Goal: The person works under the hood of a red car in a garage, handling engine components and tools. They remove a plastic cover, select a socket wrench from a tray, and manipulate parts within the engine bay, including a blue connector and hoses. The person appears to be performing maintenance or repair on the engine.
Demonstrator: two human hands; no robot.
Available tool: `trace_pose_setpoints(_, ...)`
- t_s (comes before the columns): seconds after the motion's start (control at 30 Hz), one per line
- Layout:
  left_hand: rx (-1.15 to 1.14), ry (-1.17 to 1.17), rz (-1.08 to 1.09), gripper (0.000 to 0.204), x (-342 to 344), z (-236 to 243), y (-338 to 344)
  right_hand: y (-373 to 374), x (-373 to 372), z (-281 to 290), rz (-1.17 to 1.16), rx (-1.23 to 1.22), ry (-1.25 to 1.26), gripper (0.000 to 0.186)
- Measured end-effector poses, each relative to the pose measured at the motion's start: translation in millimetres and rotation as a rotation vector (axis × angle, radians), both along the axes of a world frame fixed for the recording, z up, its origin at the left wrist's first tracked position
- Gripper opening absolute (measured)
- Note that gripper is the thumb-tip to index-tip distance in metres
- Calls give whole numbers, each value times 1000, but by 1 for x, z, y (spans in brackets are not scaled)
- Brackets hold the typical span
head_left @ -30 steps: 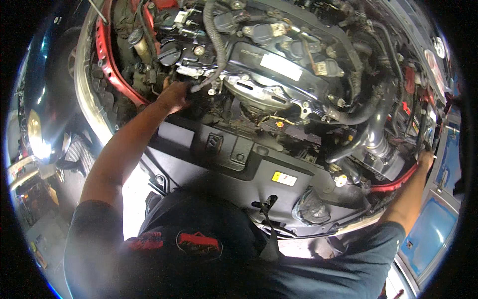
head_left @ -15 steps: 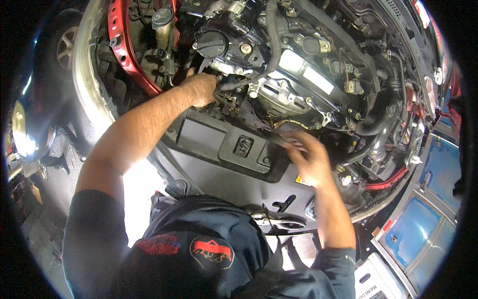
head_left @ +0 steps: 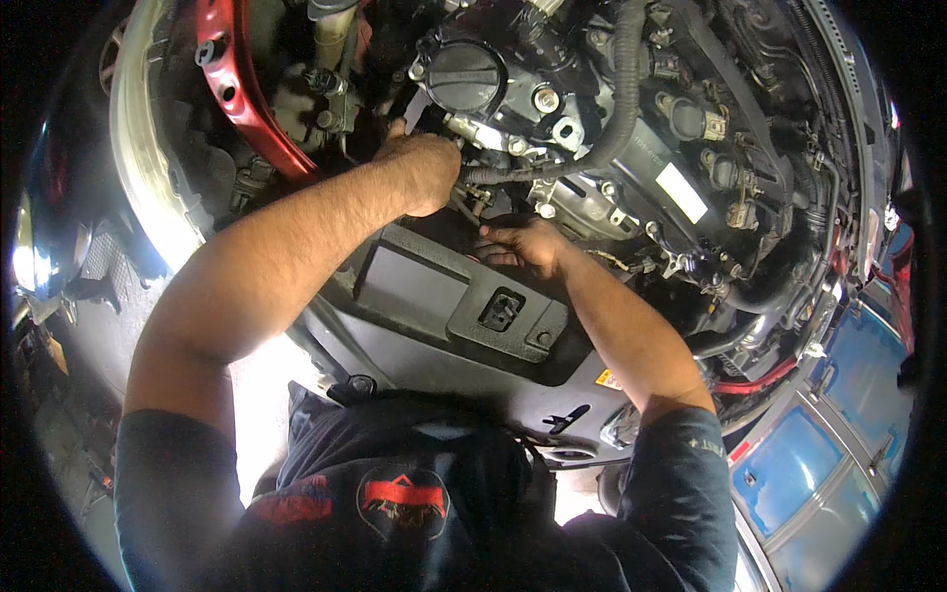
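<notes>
My left hand (head_left: 426, 173) reaches down into the engine bay at the front of the engine, below the black oil filler cap (head_left: 466, 77). It is curled closed, its thumb toward the far side, and what the fingers hold is hidden beneath it. Just to the right, my right hand (head_left: 533, 247) is low in the gap between the engine and the black radiator cover (head_left: 414, 281). Its fingers are bent together beside a thin dark hose or rod (head_left: 466, 209); I cannot make out what they grip. A ribbed wiring conduit (head_left: 617, 123) curves above both hands.
The red body frame (head_left: 242, 109) borders the bay on the left, by the headlight (head_left: 143, 148). An engine cover with a white label (head_left: 681, 192) lies at the right. A thick black hose (head_left: 750, 291) runs beyond my right forearm. A blue-windowed door or cabinet (head_left: 799, 454) stands at the far right.
My right hand has moved left and farther into the gap, close to my left hand. The left hand stays at about the same place on the engine. The view has shifted closer.
</notes>
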State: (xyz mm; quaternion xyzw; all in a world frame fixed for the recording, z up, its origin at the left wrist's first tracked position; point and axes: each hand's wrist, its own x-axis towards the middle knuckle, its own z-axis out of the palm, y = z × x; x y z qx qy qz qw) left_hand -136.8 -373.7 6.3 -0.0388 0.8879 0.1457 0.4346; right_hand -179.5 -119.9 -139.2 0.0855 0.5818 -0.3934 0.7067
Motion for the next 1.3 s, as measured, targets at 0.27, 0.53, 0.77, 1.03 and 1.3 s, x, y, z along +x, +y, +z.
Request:
trace_pose_setpoints(0.27,-9,-27,-12,33,-2,6,0,-22,4,17,-8,81,73,31)
trace_pose_setpoints(0.53,-35,-15,-9,35,-2,0,1,-28,5,22,-50,39,68,34)
trace_pose_setpoints(0.77,-20,49,58,37,2,-2,2,-37,11,35,-28,195,9,47)
trace_pose_setpoints(1.03,-6,114,18,24,5,-5,-2,-37,13,33,-278,16,12,37)
trace_pose_setpoints(1.3,-19,90,26,29,3,-8,-2,-38,17,40,-279,52,11,40)
